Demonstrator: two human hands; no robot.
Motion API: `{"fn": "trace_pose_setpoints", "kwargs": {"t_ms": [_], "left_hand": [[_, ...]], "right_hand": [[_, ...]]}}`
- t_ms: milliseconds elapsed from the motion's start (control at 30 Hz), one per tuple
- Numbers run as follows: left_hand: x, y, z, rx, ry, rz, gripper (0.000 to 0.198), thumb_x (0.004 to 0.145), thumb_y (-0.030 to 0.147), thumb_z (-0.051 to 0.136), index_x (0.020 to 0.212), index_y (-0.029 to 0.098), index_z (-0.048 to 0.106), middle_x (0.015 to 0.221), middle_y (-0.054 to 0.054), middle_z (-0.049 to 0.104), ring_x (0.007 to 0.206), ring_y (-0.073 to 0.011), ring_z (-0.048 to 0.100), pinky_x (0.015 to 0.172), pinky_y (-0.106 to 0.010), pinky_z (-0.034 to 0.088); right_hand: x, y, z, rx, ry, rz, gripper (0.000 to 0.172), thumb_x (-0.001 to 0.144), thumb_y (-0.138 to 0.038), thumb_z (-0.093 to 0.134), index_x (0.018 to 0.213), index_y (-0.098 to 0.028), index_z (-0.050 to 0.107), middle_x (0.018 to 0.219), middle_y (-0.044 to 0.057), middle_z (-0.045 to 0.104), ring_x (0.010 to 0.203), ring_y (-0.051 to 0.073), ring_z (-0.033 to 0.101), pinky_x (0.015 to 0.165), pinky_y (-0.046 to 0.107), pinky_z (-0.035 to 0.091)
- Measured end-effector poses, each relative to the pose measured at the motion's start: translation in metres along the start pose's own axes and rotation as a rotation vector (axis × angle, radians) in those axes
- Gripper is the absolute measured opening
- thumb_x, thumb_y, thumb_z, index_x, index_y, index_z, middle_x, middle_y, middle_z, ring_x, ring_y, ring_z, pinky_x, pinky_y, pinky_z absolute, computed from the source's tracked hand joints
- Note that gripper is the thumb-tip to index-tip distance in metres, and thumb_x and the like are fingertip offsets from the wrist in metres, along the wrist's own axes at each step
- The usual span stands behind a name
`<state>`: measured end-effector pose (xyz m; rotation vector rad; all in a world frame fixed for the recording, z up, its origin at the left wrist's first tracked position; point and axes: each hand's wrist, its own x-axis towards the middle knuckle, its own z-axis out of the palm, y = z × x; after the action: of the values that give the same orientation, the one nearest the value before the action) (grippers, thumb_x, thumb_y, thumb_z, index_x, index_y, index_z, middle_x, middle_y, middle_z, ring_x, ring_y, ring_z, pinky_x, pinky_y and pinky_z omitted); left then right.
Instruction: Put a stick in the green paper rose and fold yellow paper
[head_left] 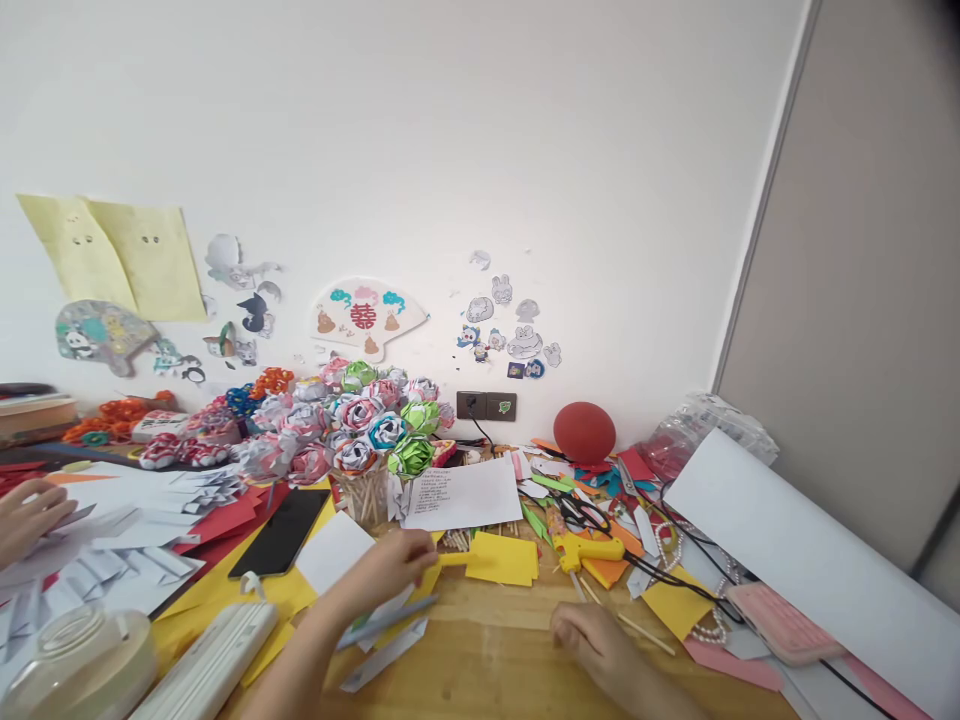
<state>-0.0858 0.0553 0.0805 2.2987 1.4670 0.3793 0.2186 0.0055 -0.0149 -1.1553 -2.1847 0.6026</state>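
My left hand is closed at the left end of a narrow folded yellow paper strip, which points right over a stack of yellow paper. Folded pale strips lie beneath my left forearm. On the wooden table, my right hand rests with its fingers curled; whether anything is in them is hidden. A yellow glue gun lies just beyond it, near black-handled scissors and a thin wooden stick.
Paper flowers fill a container at the back. A black phone, a power strip and a clear jar stand left. Another person's hand is at the far left. Rightward are cables, a pink calculator-like device and white paper.
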Motion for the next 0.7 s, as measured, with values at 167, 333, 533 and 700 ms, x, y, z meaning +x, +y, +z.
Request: {"fn": "trace_pose_setpoints", "kwargs": {"t_ms": [167, 333, 533, 700], "left_hand": [[-0.012, -0.046, -0.028, 0.212, 0.057, -0.301, 0.024, 0.079, 0.020, 0.037, 0.061, 0.020, 0.053, 0.069, -0.007, 0.067, 0.069, -0.0251, 0.063, 0.062, -0.031, 0.039], [-0.016, -0.059, -0.020, 0.305, 0.013, -0.402, 0.033, 0.079, 0.045, 0.051, 0.081, 0.015, 0.062, 0.091, -0.016, 0.068, 0.085, -0.0345, 0.062, 0.066, -0.038, 0.041], [-0.011, -0.044, -0.009, 0.376, -0.036, -0.369, 0.025, 0.076, 0.035, 0.067, 0.088, 0.015, 0.061, 0.090, -0.005, 0.065, 0.085, -0.0225, 0.060, 0.073, -0.036, 0.044], [-0.005, -0.041, -0.011, 0.372, 0.027, -0.362, 0.010, 0.085, 0.021, 0.051, 0.085, 0.015, 0.059, 0.085, -0.007, 0.066, 0.080, -0.0232, 0.063, 0.067, -0.033, 0.043]], "right_hand": [[0.002, -0.003, 0.001, -0.025, -0.013, -0.019, 0.070, 0.089, -0.071, 0.009, 0.068, -0.019, 0.053, 0.066, 0.004, 0.060, 0.063, 0.017, 0.055, 0.059, 0.025, 0.037], [0.002, -0.002, 0.001, -0.056, -0.029, -0.027, 0.074, 0.088, -0.071, 0.007, 0.070, -0.019, 0.057, 0.069, 0.005, 0.063, 0.065, 0.018, 0.057, 0.060, 0.026, 0.037], [0.004, -0.001, 0.003, -0.100, -0.058, -0.051, 0.077, 0.087, -0.073, 0.007, 0.069, -0.019, 0.059, 0.067, 0.006, 0.064, 0.063, 0.019, 0.057, 0.058, 0.026, 0.035], [0.005, 0.002, 0.005, -0.138, -0.066, -0.081, 0.079, 0.087, -0.072, 0.004, 0.070, -0.019, 0.060, 0.069, 0.008, 0.066, 0.064, 0.020, 0.058, 0.060, 0.027, 0.036]]}}
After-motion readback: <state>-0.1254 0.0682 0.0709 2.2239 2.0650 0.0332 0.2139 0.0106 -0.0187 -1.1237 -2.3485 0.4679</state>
